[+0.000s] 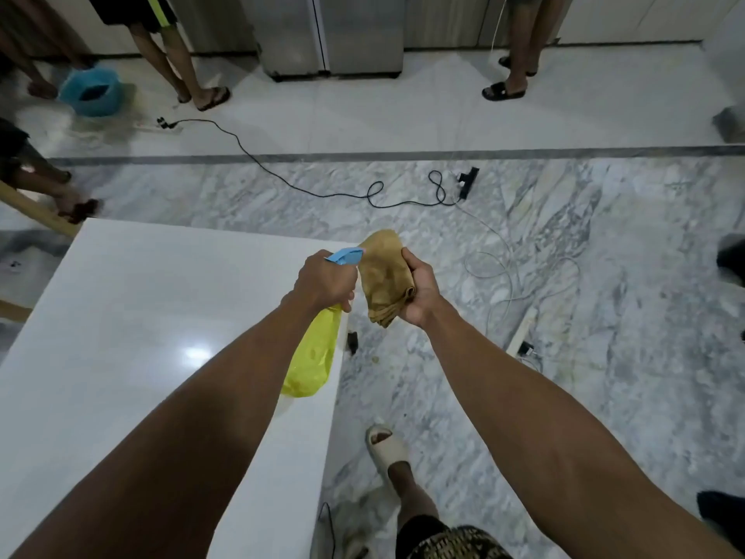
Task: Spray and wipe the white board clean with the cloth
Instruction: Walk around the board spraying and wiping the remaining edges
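The white board [133, 340] lies flat at the left and fills the lower left of the head view. My left hand [324, 281] grips a yellow spray bottle [312, 359] by its neck, over the board's right edge. The bottle's blue nozzle [346, 255] points right at a folded tan cloth [383, 276]. My right hand [419, 290] grips that cloth from the right and holds it up beside the nozzle, above the floor just past the board's edge.
Marble floor [564, 276] lies to the right with black and white cables [403, 195] and power strips. My sandalled foot [387, 445] stands beside the board. Other people's legs stand at the back and left; a blue bucket [90, 90] sits far left.
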Demonstrator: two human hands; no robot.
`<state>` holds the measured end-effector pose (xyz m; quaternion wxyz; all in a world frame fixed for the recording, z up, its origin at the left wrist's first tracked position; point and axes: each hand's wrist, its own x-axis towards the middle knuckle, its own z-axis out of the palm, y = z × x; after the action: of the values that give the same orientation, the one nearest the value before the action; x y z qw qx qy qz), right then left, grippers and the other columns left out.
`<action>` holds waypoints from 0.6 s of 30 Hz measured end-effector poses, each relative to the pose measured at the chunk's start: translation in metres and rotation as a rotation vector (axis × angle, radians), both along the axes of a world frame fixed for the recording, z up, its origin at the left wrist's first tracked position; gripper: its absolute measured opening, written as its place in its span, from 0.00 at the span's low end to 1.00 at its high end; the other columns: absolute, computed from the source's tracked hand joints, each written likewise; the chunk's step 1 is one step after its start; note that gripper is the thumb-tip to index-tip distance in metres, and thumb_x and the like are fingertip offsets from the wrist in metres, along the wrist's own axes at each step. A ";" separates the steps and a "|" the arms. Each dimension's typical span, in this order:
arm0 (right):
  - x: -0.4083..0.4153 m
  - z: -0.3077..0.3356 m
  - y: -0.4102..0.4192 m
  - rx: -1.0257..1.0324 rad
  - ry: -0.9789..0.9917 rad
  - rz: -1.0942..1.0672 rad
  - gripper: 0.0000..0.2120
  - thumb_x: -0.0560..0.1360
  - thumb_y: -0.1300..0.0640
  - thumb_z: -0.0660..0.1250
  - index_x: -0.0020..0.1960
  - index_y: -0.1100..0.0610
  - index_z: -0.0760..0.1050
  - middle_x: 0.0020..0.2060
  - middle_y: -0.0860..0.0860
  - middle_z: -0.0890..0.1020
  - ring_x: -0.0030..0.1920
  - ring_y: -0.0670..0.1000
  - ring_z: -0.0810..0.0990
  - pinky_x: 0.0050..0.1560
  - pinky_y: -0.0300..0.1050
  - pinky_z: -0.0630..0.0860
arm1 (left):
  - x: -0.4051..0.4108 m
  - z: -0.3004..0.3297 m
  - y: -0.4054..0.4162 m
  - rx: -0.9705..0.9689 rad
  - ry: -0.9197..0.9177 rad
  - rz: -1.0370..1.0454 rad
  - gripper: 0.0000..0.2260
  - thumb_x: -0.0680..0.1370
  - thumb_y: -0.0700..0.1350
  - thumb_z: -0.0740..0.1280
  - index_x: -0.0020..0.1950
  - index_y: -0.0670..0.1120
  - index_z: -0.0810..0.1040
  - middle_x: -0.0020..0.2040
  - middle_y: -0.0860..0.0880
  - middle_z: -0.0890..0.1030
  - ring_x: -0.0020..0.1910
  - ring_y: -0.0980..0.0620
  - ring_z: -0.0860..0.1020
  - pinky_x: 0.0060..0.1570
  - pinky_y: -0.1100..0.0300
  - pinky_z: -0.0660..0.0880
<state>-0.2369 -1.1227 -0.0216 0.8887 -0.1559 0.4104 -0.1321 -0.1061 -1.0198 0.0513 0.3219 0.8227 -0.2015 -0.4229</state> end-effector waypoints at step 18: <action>0.092 -0.078 -0.034 -0.462 0.532 -0.129 0.23 0.84 0.47 0.52 0.72 0.56 0.70 0.57 0.56 0.78 0.56 0.55 0.76 0.55 0.46 0.70 | 0.089 -0.047 -0.044 -0.013 0.046 0.025 0.19 0.79 0.35 0.65 0.68 0.46 0.82 0.42 0.38 0.81 0.37 0.41 0.82 0.30 0.54 0.81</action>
<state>-0.1450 -1.1568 -0.0995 0.6819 -0.3555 0.5956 -0.2322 -0.0166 -1.0634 0.0047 0.3369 0.8132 -0.1865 -0.4364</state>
